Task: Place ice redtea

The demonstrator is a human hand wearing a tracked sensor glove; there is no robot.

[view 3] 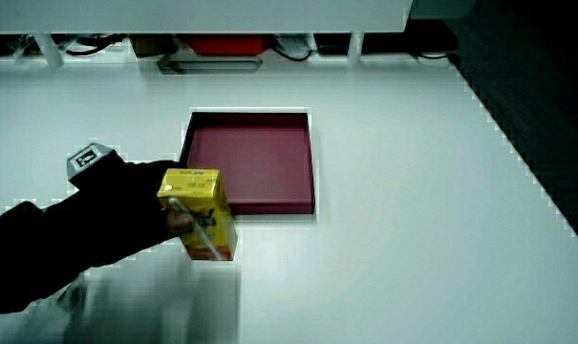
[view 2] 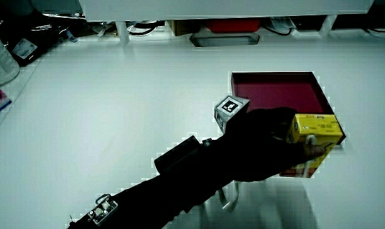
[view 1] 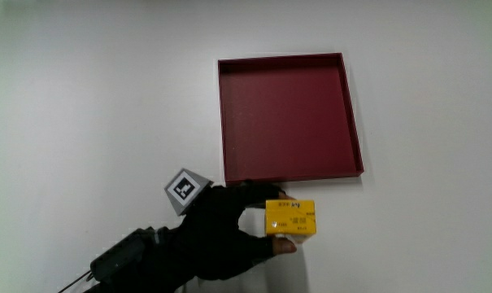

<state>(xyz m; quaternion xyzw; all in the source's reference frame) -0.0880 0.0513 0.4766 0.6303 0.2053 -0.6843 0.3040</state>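
- The counter (view 1: 83,89) is a plain white surface and carries everything else.
- The dark red tray (view 1: 289,119) — square, shallow, low-walled — lies flat on the counter with nothing in it; both side views show its near wall (view 2: 278,79) (view 3: 252,162).
- The hand (view 1: 221,232), in its black glove, sits at about seven o'clock from the tray, just off the tray's near edge, with the forearm running back toward the person.
- The yellow ice redtea carton (view 1: 290,218) is pinched in the grip — thumb on one side, fingers wrapped round the other. It sits at six o'clock from the tray, nearer to the person, outside the tray. In both side views it stands upright (view 2: 314,137) (view 3: 199,212), though whether its base touches the counter I cannot tell.
- The small patterned cube (view 1: 185,190) rides on the back of the glove, at about ten o'clock from the carton.
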